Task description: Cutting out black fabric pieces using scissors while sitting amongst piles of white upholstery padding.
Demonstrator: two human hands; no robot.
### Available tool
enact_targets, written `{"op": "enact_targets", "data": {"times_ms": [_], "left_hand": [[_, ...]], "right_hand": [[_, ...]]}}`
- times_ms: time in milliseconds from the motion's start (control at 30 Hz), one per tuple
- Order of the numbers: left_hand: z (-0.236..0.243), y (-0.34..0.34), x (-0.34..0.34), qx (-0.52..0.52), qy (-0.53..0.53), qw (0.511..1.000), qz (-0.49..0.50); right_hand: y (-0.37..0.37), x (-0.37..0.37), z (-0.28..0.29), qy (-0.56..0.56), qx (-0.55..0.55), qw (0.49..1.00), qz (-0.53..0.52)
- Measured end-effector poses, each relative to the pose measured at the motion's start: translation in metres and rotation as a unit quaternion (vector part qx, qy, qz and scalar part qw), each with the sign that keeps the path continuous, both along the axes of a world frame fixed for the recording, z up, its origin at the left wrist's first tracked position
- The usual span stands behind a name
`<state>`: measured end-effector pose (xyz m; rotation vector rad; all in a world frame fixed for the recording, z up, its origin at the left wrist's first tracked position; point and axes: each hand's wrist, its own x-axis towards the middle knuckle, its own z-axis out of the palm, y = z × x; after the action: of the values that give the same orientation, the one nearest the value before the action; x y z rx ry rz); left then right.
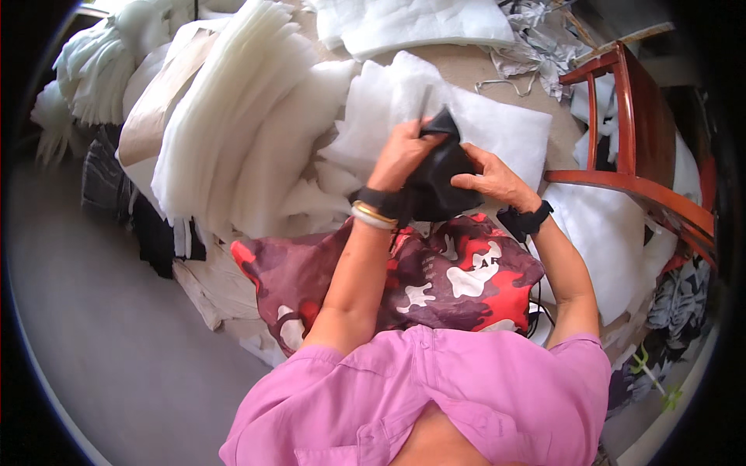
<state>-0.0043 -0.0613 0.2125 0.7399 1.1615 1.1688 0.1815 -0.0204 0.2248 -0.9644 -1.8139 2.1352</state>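
A black cloth piece (437, 182), bunched and folded, is held up above my lap. My left hand (404, 154) grips its upper left part, with thumb and fingers pinched near the top corner. At its right edge is my right hand (501, 180), its thumb lying over the cloth and its forefinger on the upper edge; the other fingers are partly hidden. Below both hands a red, maroon and white camouflage-patterned fabric (420, 279) covers my lap. Behind the black cloth lies a white sheet of wadding (497, 124).
A thick stack of white wadding layers (225, 132) stands at the left. More wadding (412, 22) lies at the far side. A reddish-brown wooden chair (633, 182) lies tipped at the right, by crumpled grey-white material (540, 43). Grey floor (101, 334) shows at lower left.
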Motion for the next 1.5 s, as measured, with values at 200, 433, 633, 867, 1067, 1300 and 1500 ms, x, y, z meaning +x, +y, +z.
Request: {"op": "enact_targets", "data": {"times_ms": [200,433,633,867,1067,1300,1500], "left_hand": [[-0.075,0.013,-0.010,0.016,0.234,0.966,0.109],[-0.172,-0.011,-0.075,-0.134,0.464,0.824,0.295],[-0.185,-0.029,-0.084,-0.246,0.429,0.851,0.176],[-0.146,-0.036,-0.079,-0.293,0.488,0.768,0.292],[-0.129,-0.039,-0.070,-0.191,0.560,0.750,0.296],[-0.149,-0.056,-0.074,-0.315,0.503,0.733,0.333],[-0.142,-0.050,-0.067,-0.169,0.485,0.753,0.411]], "right_hand": [[0.008,0.041,-0.003,-0.103,-0.044,0.977,-0.183],[-0.005,0.104,-0.028,-0.067,-0.139,0.941,-0.302],[0.023,0.106,-0.006,-0.058,-0.105,0.938,-0.327],[0.048,0.103,0.044,0.011,-0.070,0.915,-0.397],[0.052,0.078,0.102,0.095,0.080,0.863,-0.490],[0.050,0.047,0.128,0.180,0.092,0.873,-0.444],[0.054,0.039,0.127,0.263,-0.018,0.856,-0.445]]}}
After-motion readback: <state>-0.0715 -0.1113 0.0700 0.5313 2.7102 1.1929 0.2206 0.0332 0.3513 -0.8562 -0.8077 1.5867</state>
